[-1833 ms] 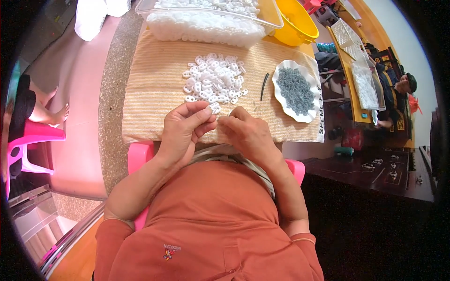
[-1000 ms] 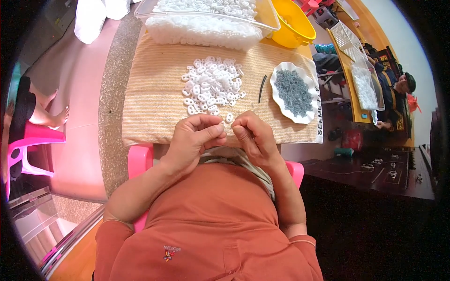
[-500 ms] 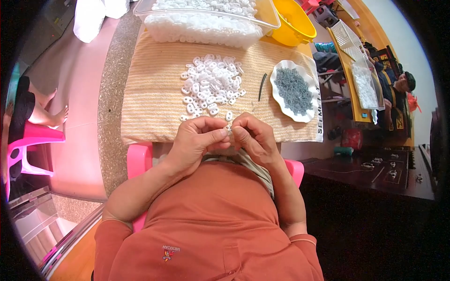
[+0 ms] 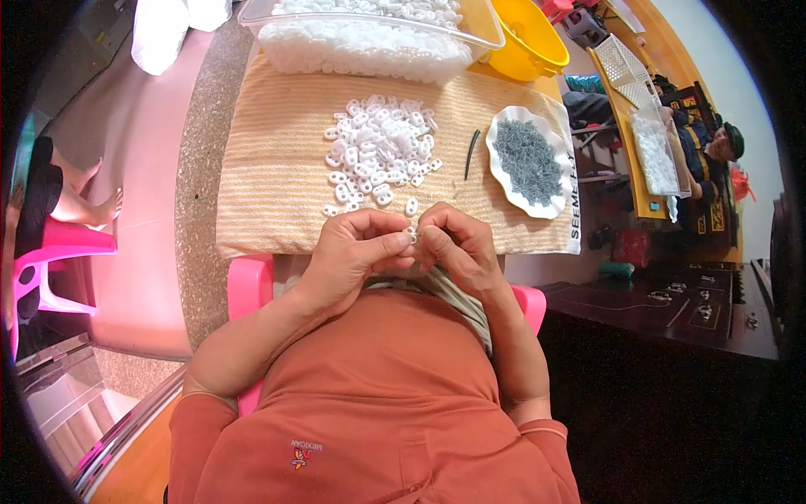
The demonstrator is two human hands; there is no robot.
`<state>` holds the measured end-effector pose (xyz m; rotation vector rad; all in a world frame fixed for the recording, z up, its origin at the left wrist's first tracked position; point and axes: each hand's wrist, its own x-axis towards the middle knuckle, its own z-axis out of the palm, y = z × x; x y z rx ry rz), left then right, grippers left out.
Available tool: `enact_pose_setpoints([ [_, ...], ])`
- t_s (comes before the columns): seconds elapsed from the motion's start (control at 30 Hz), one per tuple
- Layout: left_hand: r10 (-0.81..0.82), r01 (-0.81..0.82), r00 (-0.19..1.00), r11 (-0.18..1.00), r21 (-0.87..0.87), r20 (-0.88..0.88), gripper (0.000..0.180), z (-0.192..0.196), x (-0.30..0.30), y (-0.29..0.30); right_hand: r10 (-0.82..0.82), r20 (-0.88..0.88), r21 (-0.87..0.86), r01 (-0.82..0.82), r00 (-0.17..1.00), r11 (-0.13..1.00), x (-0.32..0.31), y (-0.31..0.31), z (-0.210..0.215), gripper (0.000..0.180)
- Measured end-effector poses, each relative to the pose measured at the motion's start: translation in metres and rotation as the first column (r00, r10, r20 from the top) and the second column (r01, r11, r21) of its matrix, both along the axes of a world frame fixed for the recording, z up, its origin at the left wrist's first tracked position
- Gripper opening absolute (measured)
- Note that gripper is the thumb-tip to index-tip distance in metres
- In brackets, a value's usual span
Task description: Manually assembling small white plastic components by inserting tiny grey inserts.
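My left hand [image 4: 353,248] pinches a small white plastic two-hole piece [image 4: 413,236] between thumb and forefinger, just over the towel's front edge. My right hand [image 4: 462,252] is beside it, thumb and forefinger pressed together; whatever they grip is hidden or too small to name. Just beyond the fingertips lies a single loose white piece [image 4: 411,206]. A heap of the same white pieces [image 4: 378,151] spreads farther back on the striped towel [image 4: 269,160]. To the right, a white scalloped plate [image 4: 544,210] bears a mound of small grey translucent parts [image 4: 527,160].
A thin black rod [image 4: 472,154] lies between heap and plate. Behind stand a clear tub [image 4: 495,35] full of white pieces and a yellow basin [image 4: 541,55]. A pink stool [image 4: 71,244] with a seated person is at left; another person [image 4: 693,151] sits at far right.
My right fingertips have drawn slightly away from the white piece, leaving a small gap. The left hand has barely moved and keeps its pinch.
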<state>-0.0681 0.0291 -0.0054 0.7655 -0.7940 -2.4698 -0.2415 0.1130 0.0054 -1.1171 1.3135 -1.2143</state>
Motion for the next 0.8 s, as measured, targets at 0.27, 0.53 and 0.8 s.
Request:
enact_pose_setpoints([
  [0.27, -0.012, 0.012, 1.0, 1.0, 0.0, -0.004, 0.018, 0.0, -0.0009, 0.0006, 0.04, -0.004, -0.008, -0.04, 0.999, 0.999, -0.0032, 0.0006, -0.002, 0.017],
  [0.53, -0.019, 0.019, 1.0, 1.0, 0.012, -0.007, 0.016, 0.0, -0.0011, 0.0006, 0.029, 0.065, -0.001, -0.029, 0.997, 1.0, -0.0029, 0.0009, -0.0024, 0.018],
  [0.8, -0.038, 0.038, 0.999, 0.999, 0.001, -0.014, 0.017, 0.0007, -0.0006, 0.001, 0.02, 0.088, 0.026, -0.022, 0.996, 0.999, -0.0015, 0.0013, 0.0004, 0.017],
])
